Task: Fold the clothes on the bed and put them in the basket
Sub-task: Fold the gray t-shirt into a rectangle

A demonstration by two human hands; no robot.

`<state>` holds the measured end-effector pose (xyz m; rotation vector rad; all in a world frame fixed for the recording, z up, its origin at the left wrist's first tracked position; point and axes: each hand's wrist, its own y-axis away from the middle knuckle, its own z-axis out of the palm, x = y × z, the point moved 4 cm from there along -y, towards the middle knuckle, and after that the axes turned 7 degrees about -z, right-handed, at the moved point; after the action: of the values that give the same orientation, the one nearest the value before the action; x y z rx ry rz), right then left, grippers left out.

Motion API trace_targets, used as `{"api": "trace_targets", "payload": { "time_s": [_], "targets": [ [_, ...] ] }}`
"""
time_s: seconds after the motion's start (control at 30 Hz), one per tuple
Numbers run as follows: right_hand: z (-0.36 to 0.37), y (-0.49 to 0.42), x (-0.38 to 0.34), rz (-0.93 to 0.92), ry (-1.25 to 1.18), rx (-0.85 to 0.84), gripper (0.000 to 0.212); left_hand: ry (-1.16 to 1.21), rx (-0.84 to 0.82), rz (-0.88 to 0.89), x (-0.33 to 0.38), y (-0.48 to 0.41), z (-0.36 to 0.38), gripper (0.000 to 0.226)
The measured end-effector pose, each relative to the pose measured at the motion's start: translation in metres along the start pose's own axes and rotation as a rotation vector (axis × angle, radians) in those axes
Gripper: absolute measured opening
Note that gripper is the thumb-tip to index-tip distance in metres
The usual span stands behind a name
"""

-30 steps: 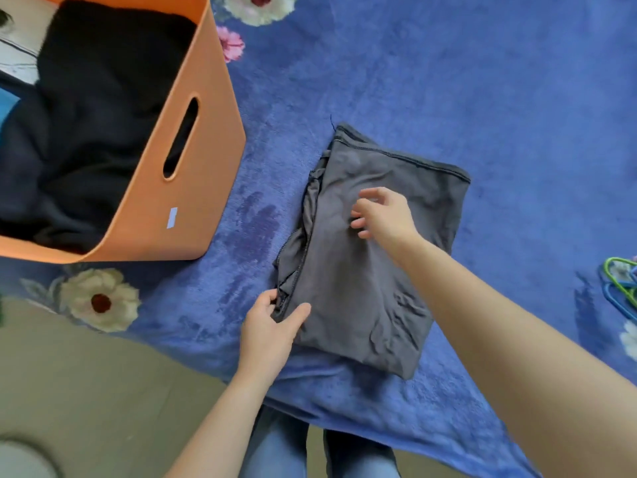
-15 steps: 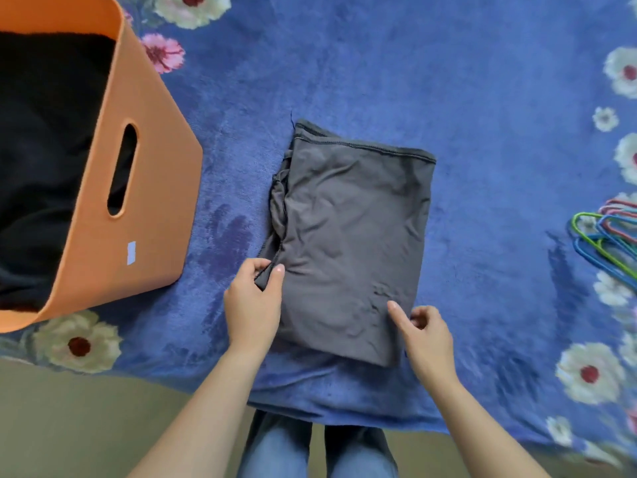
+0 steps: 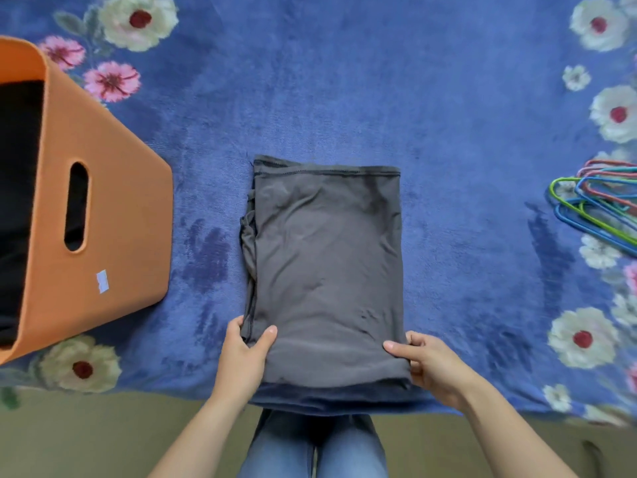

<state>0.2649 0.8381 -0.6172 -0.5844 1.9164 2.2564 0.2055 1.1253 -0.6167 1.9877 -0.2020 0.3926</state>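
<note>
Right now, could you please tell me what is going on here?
A person is folding a grey garment that lies flat on a blue floral blanket. The left hand pinches its near left corner and the right hand grips its near right corner. The orange basket to the left already holds dark clothes; the garment is not yet in it. Coloured hangers lie off to the right.

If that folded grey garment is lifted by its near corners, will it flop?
Probably: the grey garment looks thin and creased, so its far end would likely sag. Layers bunched along its left edge may slip apart. Seems light; left hand and right hand only pinch it.
</note>
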Motion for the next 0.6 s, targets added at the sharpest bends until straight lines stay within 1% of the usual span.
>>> {"api": "trace_targets", "payload": {
  "time_s": [0.07, 0.13, 0.17, 0.23, 0.27, 0.33, 0.37, 0.4, 0.43, 0.47, 0.5, 0.53, 0.57, 0.6],
  "targets": [
    [-0.007, 0.010, 0.001, 0.050, -0.044, -0.034, 0.041, -0.035, -0.034, -0.058, -0.005, 0.010, -0.003, 0.056],
    [-0.015, 0.017, -0.010, 0.031, -0.082, -0.036, 0.048, 0.020, -0.055, -0.071, 0.005, 0.017, -0.010, 0.055],
    [-0.018, 0.018, -0.023, 0.005, -0.102, -0.032, 0.048, 0.097, -0.067, -0.069, 0.019, 0.020, -0.016, 0.055],
    [-0.022, 0.017, -0.055, -0.067, -0.142, 0.019, 0.039, 0.290, -0.152, -0.050, 0.051, 0.019, -0.025, 0.057],
    [-0.021, 0.018, -0.075, -0.121, -0.152, 0.037, 0.033, 0.350, -0.216, -0.041, 0.071, 0.020, -0.026, 0.051],
    [-0.012, 0.012, -0.118, -0.216, -0.233, 0.099, 0.013, 0.384, -0.287, -0.041, 0.114, 0.012, -0.028, 0.029],
    [-0.009, 0.007, -0.136, -0.239, -0.310, 0.144, 0.013, 0.415, -0.306, -0.059, 0.134, 0.006, -0.028, 0.020],
    [-0.006, -0.001, -0.151, -0.250, -0.392, 0.184, 0.018, 0.480, -0.328, -0.082, 0.151, -0.001, -0.026, 0.014],
    [-0.004, -0.010, -0.165, -0.263, -0.450, 0.209, 0.019, 0.583, -0.339, -0.098, 0.167, -0.008, -0.026, 0.012],
    [-0.002, -0.017, -0.176, -0.278, -0.460, 0.235, 0.018, 0.693, -0.338, -0.104, 0.180, -0.013, -0.026, 0.011],
    [0.000, -0.026, -0.185, -0.291, -0.424, 0.259, 0.019, 0.753, -0.307, -0.080, 0.190, -0.022, -0.026, 0.011],
    [-0.001, -0.034, -0.189, -0.307, -0.331, 0.301, 0.019, 0.757, -0.238, -0.033, 0.195, -0.029, -0.026, 0.011],
    [-0.004, -0.043, -0.191, -0.331, -0.195, 0.369, 0.019, 0.662, -0.122, 0.036, 0.196, -0.038, -0.027, 0.011],
    [-0.006, -0.050, -0.191, -0.370, -0.042, 0.452, 0.018, 0.499, 0.001, 0.103, 0.192, -0.046, -0.026, 0.015]
  ]
}}
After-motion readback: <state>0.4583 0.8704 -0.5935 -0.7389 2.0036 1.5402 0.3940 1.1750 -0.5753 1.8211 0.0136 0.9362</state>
